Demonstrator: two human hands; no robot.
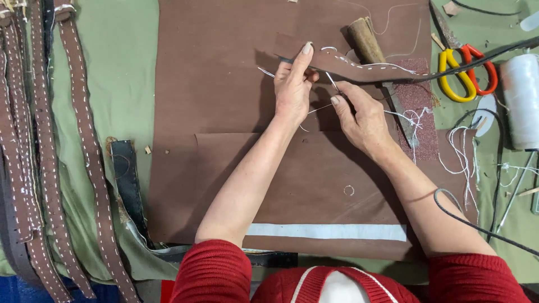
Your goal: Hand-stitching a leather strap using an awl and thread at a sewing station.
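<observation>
My left hand (293,90) pinches the end of a brown leather strap (348,66) with white stitching, holding it up over a brown leather sheet (224,84). My right hand (359,115) sits just to the right and below it, gripping a thin needle (332,82) with white thread (407,116) trailing to the right. Both hands are close together at the strap's left end. Red sleeves cover my upper arms.
Several stitched brown straps (84,151) hang at the left on green cloth. A wooden-handled tool (366,40) lies behind the strap. Scissors with orange and yellow handles (466,73), a white thread spool (519,101) and a black cord (483,227) are at the right.
</observation>
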